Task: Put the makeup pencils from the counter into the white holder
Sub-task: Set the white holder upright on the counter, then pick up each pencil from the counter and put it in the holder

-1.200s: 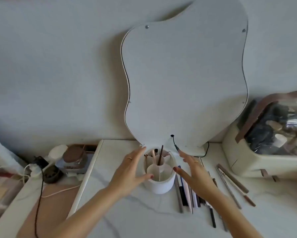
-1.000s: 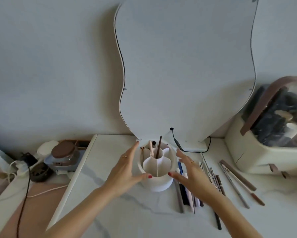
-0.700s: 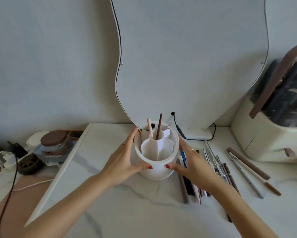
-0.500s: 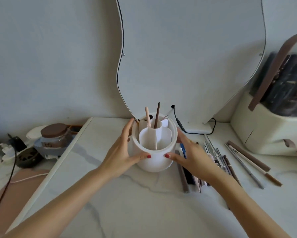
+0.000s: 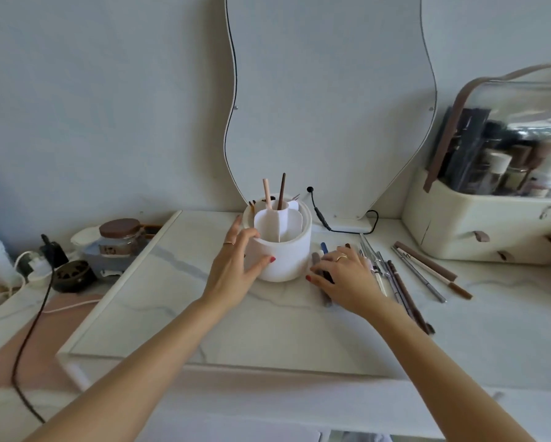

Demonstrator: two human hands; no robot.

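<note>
On the counter [image 5: 204, 314], left grip [image 5: 236, 266] curled round the white holder [image 5: 283, 260], upright pencils [image 5: 281, 189] in its centre tube, right grip [image 5: 347, 275] spread over loose makeup pencils [image 5: 405, 291] just beside it, any pinch hidden underneath, several pencil ends covered.

**Two hands at the white holder [image 5: 285, 261]**

Both bare arms reach forward toward the holder, one on each side of it. The left hand [image 5: 236, 266] is on the holder's left side. Its fingers bend round the wall up near the rim. Its thumb, with a red nail, presses on the front. One finger has a thin ring.

The right hand [image 5: 344, 275] lies low, just right of the holder, palm down. Its fingers are spread and almost straight. The thumb tip is right beside the holder's bottom, but it is hard to tell if it touches. This hand has a ring too.
</note>
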